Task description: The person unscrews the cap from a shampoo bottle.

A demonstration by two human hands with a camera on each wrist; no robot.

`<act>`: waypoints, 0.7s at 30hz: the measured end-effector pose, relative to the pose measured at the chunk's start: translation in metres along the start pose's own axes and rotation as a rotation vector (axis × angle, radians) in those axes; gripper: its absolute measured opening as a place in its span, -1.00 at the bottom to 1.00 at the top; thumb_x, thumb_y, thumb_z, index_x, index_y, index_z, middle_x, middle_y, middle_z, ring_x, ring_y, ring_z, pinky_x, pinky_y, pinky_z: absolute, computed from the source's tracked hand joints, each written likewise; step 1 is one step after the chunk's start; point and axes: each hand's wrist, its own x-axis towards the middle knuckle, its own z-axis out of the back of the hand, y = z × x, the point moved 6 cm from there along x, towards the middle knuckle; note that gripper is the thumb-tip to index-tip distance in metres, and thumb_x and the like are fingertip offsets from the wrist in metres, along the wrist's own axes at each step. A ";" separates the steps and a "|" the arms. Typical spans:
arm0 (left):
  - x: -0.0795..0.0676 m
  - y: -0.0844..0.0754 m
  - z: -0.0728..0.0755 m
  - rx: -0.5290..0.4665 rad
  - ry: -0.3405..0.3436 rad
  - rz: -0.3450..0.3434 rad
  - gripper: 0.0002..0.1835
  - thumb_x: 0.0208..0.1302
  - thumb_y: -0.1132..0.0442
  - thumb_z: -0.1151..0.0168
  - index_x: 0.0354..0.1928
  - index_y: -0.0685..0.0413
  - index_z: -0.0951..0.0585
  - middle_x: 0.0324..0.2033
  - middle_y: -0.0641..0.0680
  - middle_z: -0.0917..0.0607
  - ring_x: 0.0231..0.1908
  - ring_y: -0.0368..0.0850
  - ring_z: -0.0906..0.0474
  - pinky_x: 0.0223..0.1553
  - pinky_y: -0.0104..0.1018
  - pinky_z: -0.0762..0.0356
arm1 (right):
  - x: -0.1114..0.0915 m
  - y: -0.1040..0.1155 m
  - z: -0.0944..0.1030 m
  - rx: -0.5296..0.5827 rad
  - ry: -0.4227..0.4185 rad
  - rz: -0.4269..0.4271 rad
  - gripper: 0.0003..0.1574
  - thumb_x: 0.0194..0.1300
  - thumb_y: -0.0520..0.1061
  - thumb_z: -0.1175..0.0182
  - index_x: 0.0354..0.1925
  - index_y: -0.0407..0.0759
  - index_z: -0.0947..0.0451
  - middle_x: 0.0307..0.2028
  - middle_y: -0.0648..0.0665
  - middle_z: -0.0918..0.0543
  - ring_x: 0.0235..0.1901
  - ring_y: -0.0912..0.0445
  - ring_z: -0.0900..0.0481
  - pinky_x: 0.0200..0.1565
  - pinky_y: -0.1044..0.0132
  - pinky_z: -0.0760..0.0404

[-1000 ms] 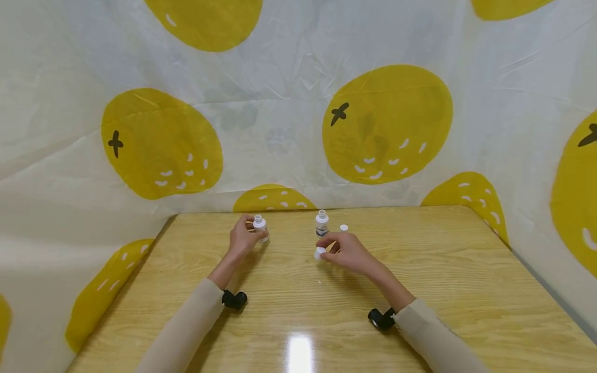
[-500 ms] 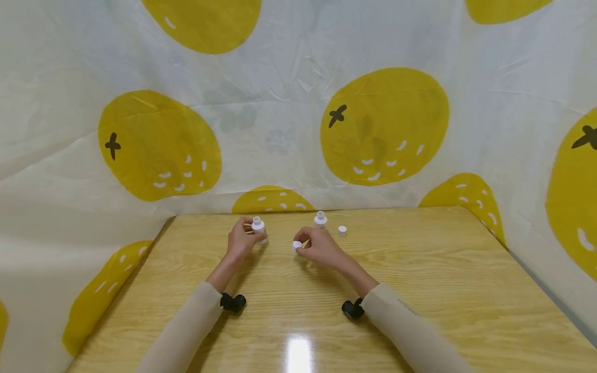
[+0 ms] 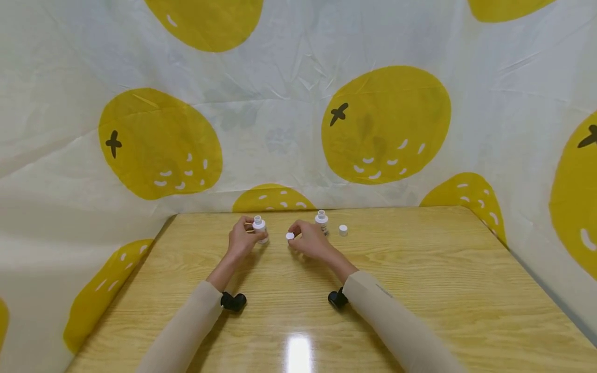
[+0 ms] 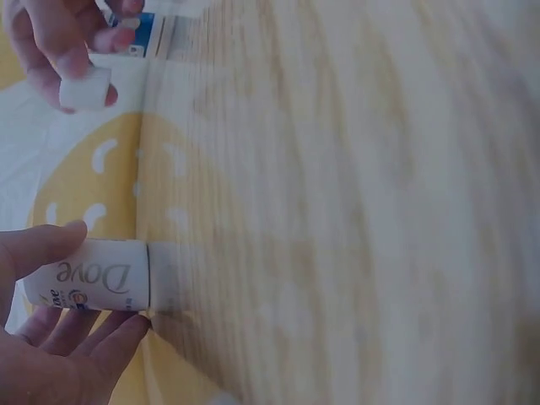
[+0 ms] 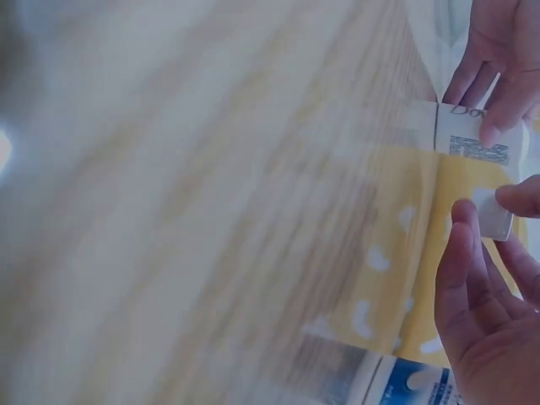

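Note:
My left hand (image 3: pixel 241 239) grips a small white bottle (image 3: pixel 259 228) with an uncapped neck; the left wrist view shows "Dove" on its label (image 4: pixel 94 274), and its base is at the tabletop. To the right, my right hand (image 3: pixel 310 239) pinches a white cap (image 3: pixel 290 236) between thumb and fingertips, held apart from the bottle. In the right wrist view the cap (image 5: pixel 492 215) sits between thumb and fingers. Behind my right hand stands a second uncapped white bottle (image 3: pixel 321 220), partly hidden, with a blue label (image 5: pixel 413 381) in the right wrist view.
Another white cap (image 3: pixel 343 230) rests on the wooden table (image 3: pixel 420 269), right of the second bottle. A curtain (image 3: pixel 280 119) with yellow fruit prints hangs behind the table's far edge. Black wrist cameras (image 3: pixel 233 301) sit on both wrists.
My right hand has carried its cap leftward and slightly away from me, toward the bottle in my left hand. The loose cap has come into fuller view. My left hand stays in place.

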 end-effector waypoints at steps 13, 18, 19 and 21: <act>0.002 0.001 0.000 0.005 0.001 0.000 -0.43 0.13 0.33 -0.54 0.17 0.23 -0.51 0.10 0.35 -0.70 0.15 0.24 -0.68 0.09 -0.06 -0.70 | 0.023 -0.013 -0.022 0.072 0.044 -0.103 -0.81 0.35 -0.16 -0.35 -0.09 -0.13 -0.61 -0.17 -0.17 -0.76 -0.43 0.13 -0.66 -0.42 0.34 -0.60; 0.001 0.002 0.001 0.015 -0.018 -0.004 -0.44 0.10 0.34 -0.55 0.13 0.23 -0.53 0.07 0.33 -0.72 0.13 0.23 -0.69 0.04 -0.11 -0.71 | 0.026 -0.014 -0.027 0.081 0.061 -0.129 -0.79 0.34 -0.17 -0.35 -0.06 -0.14 -0.61 -0.13 -0.20 -0.75 -0.41 0.11 -0.64 -0.43 0.33 -0.61; 0.001 0.001 0.000 0.016 -0.017 -0.006 -0.44 0.10 0.33 -0.55 0.13 0.23 -0.53 0.07 0.33 -0.72 0.13 0.23 -0.69 0.04 -0.11 -0.71 | 0.027 -0.014 -0.027 0.083 0.062 -0.135 -0.79 0.34 -0.17 -0.34 -0.06 -0.13 -0.61 -0.12 -0.20 -0.75 -0.41 0.10 -0.65 -0.43 0.32 -0.62; 0.001 0.001 0.000 0.011 -0.013 -0.006 -0.43 0.10 0.32 -0.56 0.14 0.22 -0.53 0.06 0.32 -0.73 0.13 0.22 -0.69 0.06 -0.08 -0.70 | 0.028 -0.015 -0.026 0.070 0.054 -0.140 -0.79 0.34 -0.16 -0.34 -0.06 -0.11 -0.61 -0.13 -0.18 -0.75 -0.39 0.09 -0.64 -0.40 0.32 -0.61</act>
